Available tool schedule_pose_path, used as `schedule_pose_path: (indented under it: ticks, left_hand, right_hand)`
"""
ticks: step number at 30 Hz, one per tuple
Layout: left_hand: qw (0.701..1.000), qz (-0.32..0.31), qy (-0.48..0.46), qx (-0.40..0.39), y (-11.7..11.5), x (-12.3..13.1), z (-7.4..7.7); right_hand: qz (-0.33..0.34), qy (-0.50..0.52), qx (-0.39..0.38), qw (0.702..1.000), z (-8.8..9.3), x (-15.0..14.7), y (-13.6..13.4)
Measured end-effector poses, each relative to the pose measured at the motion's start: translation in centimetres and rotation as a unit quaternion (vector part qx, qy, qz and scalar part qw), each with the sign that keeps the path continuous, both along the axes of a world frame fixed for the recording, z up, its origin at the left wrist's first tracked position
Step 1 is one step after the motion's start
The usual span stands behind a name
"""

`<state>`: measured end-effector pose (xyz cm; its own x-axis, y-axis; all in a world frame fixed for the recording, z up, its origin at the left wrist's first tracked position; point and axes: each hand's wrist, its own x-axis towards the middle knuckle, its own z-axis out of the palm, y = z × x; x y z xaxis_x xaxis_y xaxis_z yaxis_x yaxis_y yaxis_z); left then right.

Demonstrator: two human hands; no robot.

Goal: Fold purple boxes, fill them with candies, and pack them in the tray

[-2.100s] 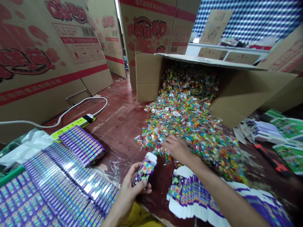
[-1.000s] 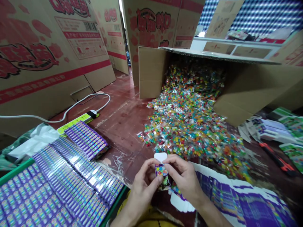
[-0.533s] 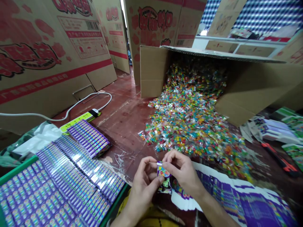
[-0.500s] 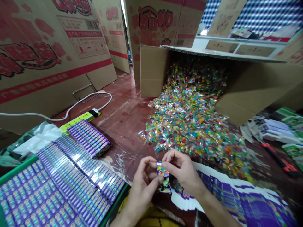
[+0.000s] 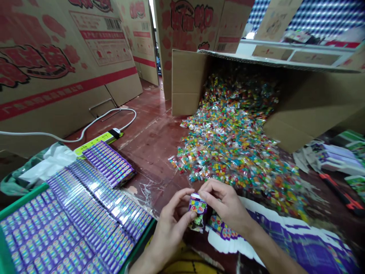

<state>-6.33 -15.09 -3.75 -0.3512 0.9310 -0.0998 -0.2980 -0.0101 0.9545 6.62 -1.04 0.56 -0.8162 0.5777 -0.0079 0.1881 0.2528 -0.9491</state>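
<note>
On the left, a green tray (image 5: 3,255) packed with glossy purple boxes (image 5: 94,205) in tight rows. Centre now: the left hand (image 5: 172,224) grips a small printed carton (image 5: 197,209), the right hand (image 5: 228,207) pinching its top. Right, crinkly clear sachets (image 5: 225,148) spill from a corrugated box (image 5: 186,82); flat, fanned card blanks (image 5: 302,243) lie nearer. Beneath, a scuffed dark-red surface (image 5: 154,144); behind, tall cardboard boxes (image 5: 62,72) and a blue checked backdrop (image 5: 336,19).

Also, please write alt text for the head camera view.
A person's left hand holds a small purple box, the right hand at its top; behind, colourful candy packets spill from a cardboard carton. At left, a green tray holds purple boxes.
</note>
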Motion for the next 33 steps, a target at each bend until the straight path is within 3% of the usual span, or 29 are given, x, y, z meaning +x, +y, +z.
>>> schedule_pose_path:
  ticks: [4,7,10,12,14,16,17,18,21,25,33]
  left_hand:
    - [0.999,0.024,-0.036,0.002,0.4,-0.6,0.0]
    - [0.997,0.042,-0.06,-0.001,0.7,-0.8,-0.1]
    - [0.997,0.053,-0.05,-0.027,0.6,-1.0,-0.2]
    - [0.998,0.042,0.001,-0.048,0.1,-1.6,-0.2]
    - [0.985,0.053,0.146,-0.075,-0.7,-2.8,-0.4]
    - [0.916,0.106,0.371,-0.11,-1.9,-5.0,-0.4]
    - [0.85,0.146,0.49,-0.13,-2.5,-6.4,-0.4]
    - [0.802,0.178,0.551,-0.145,-3.1,-7.8,-0.4]
    - [0.726,0.239,0.62,-0.177,-4.6,-12.2,-0.4]
    - [0.66,0.246,0.68,-0.202,-5.3,-15.5,-0.9]
    - [0.589,0.269,0.731,-0.215,-5.3,-16.0,-1.0]
  right_hand:
    - [0.058,-0.053,0.17,0.982,-0.2,0.9,-1.4]
    - [0.05,-0.069,0.301,0.95,-1.1,0.9,-2.3]
    - [0.034,-0.034,0.375,0.926,-2.2,0.4,-2.7]
    - [0.027,-0.021,0.4,0.916,-2.7,-0.1,-2.9]
    - [0.036,-0.036,0.407,0.912,-3.1,-0.5,-3.1]
    - [0.051,-0.064,0.407,0.91,-3.3,-0.4,-2.9]
    - [0.051,-0.077,0.409,0.908,-3.4,-0.2,-2.7]
    - [0.043,-0.086,0.412,0.906,-3.5,0.1,-2.4]
    - [-0.004,-0.101,0.42,0.902,-4.1,1.5,-1.1]
    - [-0.057,-0.105,0.433,0.894,-4.9,3.8,0.6]
    - [-0.132,-0.127,0.42,0.889,-4.7,8.0,2.4]
